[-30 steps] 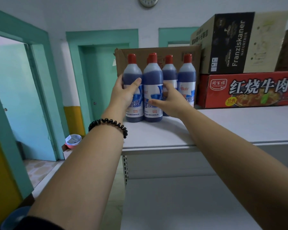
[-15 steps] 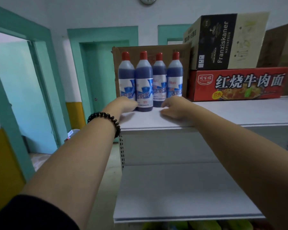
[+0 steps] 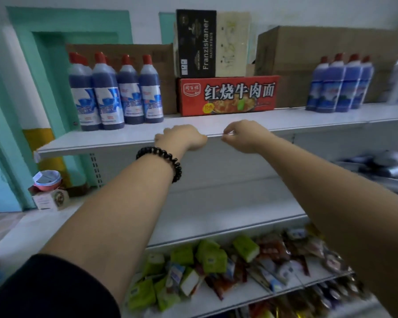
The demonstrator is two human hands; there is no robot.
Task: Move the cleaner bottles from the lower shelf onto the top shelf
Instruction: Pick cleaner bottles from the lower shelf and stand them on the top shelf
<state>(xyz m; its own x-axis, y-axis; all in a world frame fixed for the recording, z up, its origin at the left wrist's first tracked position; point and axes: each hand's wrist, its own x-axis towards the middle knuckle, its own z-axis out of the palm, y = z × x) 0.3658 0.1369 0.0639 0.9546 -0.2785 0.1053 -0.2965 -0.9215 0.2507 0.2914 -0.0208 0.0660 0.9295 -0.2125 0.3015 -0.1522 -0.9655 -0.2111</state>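
Several dark-blue cleaner bottles (image 3: 115, 95) with red caps stand upright at the left end of the white top shelf (image 3: 101, 140). A second group of the same bottles (image 3: 340, 86) stands further right on that shelf. My left hand (image 3: 182, 137) and my right hand (image 3: 246, 136) hover at the shelf's front edge, in the middle, well right of the left group. Both hold nothing, with fingers loosely curled downward. The white shelf (image 3: 228, 214) below them shows bare board.
A red noodle carton (image 3: 228, 95) with a black Franziskaner box (image 3: 195, 42) on top sits between the bottle groups, brown cartons (image 3: 319, 56) behind. Snack packets (image 3: 216, 267) fill the bottom shelf. Dark items (image 3: 381, 164) lie at right. A teal doorway (image 3: 62, 65) is left.
Both hands let go of the left bottles and drew back to the shelf's front edge. The view swung right and down, revealing the right bottle group and the snack shelf.
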